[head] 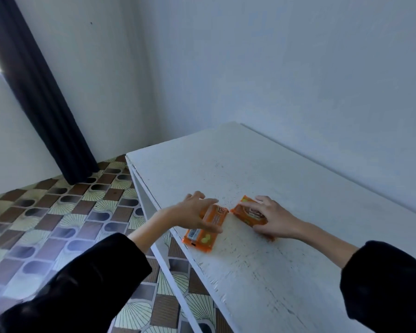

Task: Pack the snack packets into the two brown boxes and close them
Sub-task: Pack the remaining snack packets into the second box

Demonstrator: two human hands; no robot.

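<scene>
Two orange snack packets are seen lying on the white table point(286, 188) in the head view, close to its near left edge. The left packet point(205, 230) lies lengthwise, its near end almost at the table edge. It is covered at the middle by the left hand point(195, 213), whose fingers are spread above and thumb is set below, so that the packet is clasped from both sides. The right packet point(246, 213) lies just beside it, their far corners nearly touching. It is pressed flat by the right hand point(271, 218), with fingers stretched across its top and the thumb curled at its near side. Black sleeves point(82, 284) are worn on both arms. A patterned tile floor point(46, 224) and a dark curtain point(34, 92) are visible at the left.
</scene>
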